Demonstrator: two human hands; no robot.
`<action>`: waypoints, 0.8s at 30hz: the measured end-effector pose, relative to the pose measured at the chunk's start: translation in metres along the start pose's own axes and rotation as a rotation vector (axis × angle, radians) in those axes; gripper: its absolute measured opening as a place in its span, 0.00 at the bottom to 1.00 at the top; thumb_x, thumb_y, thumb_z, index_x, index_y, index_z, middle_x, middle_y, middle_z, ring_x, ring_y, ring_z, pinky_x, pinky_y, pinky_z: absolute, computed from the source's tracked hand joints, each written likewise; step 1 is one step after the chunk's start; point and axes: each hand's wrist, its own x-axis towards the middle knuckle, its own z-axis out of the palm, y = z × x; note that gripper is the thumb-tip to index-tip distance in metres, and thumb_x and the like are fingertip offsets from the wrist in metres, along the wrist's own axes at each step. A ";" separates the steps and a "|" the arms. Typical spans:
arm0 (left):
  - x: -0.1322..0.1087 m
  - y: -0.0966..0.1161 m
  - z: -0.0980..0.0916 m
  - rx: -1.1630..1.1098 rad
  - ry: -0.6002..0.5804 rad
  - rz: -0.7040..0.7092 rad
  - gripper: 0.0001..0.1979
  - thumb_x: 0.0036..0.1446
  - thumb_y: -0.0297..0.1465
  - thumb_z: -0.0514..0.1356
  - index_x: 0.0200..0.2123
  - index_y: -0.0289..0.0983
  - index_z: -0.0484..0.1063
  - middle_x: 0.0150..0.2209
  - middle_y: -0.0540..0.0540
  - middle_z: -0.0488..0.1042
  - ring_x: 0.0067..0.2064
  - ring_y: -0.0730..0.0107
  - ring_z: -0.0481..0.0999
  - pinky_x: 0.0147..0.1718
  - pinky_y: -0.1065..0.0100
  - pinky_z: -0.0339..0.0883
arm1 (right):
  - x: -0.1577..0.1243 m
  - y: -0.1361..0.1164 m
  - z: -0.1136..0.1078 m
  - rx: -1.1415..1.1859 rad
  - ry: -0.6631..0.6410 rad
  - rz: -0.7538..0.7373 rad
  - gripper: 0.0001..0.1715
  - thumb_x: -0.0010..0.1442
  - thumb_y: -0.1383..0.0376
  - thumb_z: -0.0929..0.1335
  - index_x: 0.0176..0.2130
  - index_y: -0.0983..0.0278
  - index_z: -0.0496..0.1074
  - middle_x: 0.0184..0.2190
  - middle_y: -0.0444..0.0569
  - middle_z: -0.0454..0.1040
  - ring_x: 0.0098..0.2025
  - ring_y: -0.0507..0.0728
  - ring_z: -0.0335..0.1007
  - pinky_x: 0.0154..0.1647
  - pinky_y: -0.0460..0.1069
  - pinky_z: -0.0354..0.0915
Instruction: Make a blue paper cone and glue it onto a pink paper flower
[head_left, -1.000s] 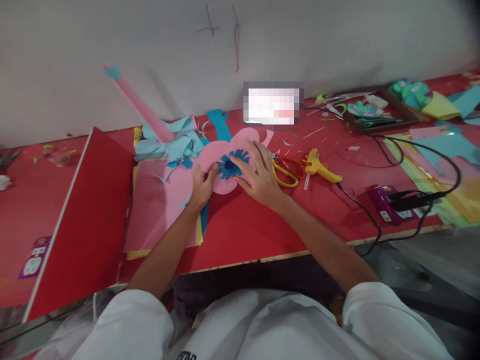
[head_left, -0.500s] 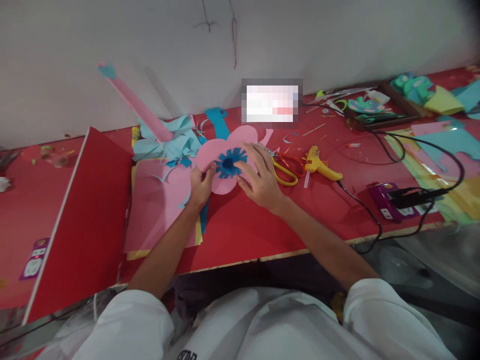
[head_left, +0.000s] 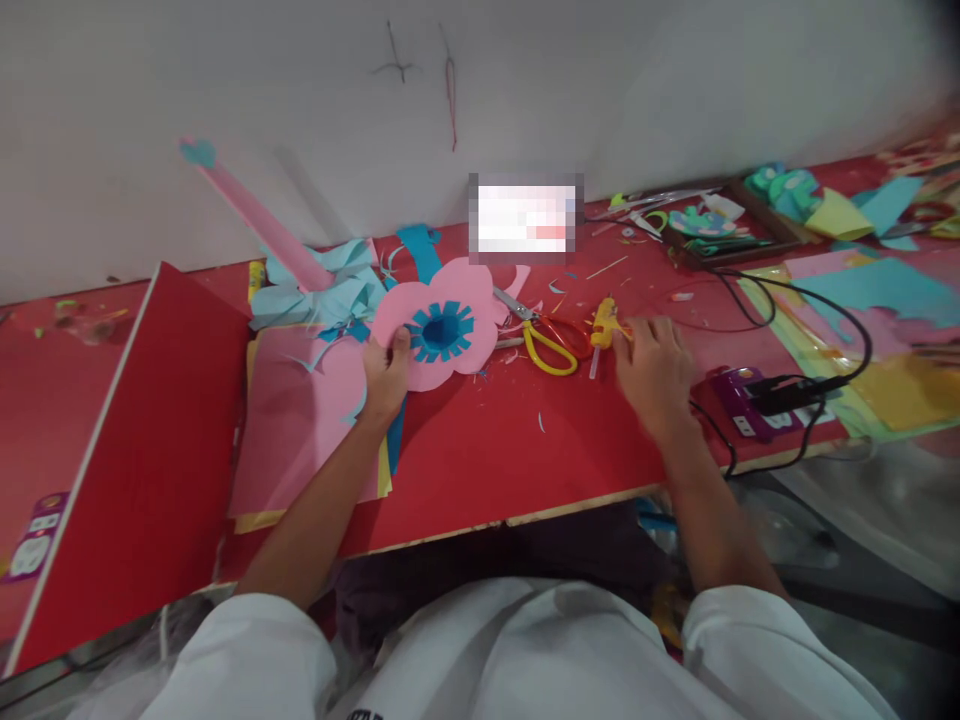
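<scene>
A pink paper flower [head_left: 390, 305] is held at its left edge by my left hand [head_left: 388, 375], the thumb lying on top of a petal. At its middle sits a blue paper piece [head_left: 442, 332] with a fringed rim spread outward around a dark hollow. My right hand [head_left: 654, 375] has its fingers curled over the handle of a yellow hot glue gun [head_left: 604, 325], which hides most of that handle. A clear glue stick [head_left: 595, 362] shows below the gun's body. Between flower and gun lie scissors with yellow handles [head_left: 551, 352].
On the left stand a pink paper tube [head_left: 262, 225], crumpled light-blue paper [head_left: 352, 290] and a stack of pink sheets [head_left: 285, 440]. A red upright panel [head_left: 150, 460] borders them. At right are a purple power strip [head_left: 742, 405], black cables [head_left: 855, 330] and a dark tray [head_left: 772, 225].
My right hand has left the flower and moved right onto the glue gun's handle. My left hand still holds the flower. The view has shifted slightly.
</scene>
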 end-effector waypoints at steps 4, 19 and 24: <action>0.001 0.001 0.000 -0.004 -0.116 0.009 0.22 0.63 0.51 0.69 0.41 0.36 0.82 0.39 0.44 0.83 0.39 0.66 0.83 0.41 0.68 0.78 | -0.003 0.010 0.001 -0.087 -0.174 0.030 0.26 0.74 0.60 0.59 0.64 0.64 0.71 0.53 0.64 0.75 0.52 0.69 0.72 0.50 0.60 0.66; 0.003 0.005 0.000 0.170 0.036 0.101 0.29 0.64 0.59 0.63 0.36 0.37 0.77 0.29 0.46 0.78 0.30 0.70 0.76 0.29 0.69 0.69 | 0.005 -0.016 -0.015 0.410 0.060 0.018 0.16 0.70 0.51 0.66 0.46 0.59 0.75 0.41 0.58 0.80 0.43 0.67 0.77 0.44 0.59 0.71; 0.002 0.009 -0.008 0.256 0.028 0.156 0.29 0.69 0.60 0.55 0.39 0.38 0.75 0.28 0.48 0.73 0.28 0.71 0.72 0.28 0.68 0.65 | 0.031 -0.076 -0.030 0.943 -0.251 -0.171 0.22 0.66 0.43 0.71 0.38 0.58 0.77 0.33 0.49 0.81 0.32 0.59 0.78 0.34 0.53 0.73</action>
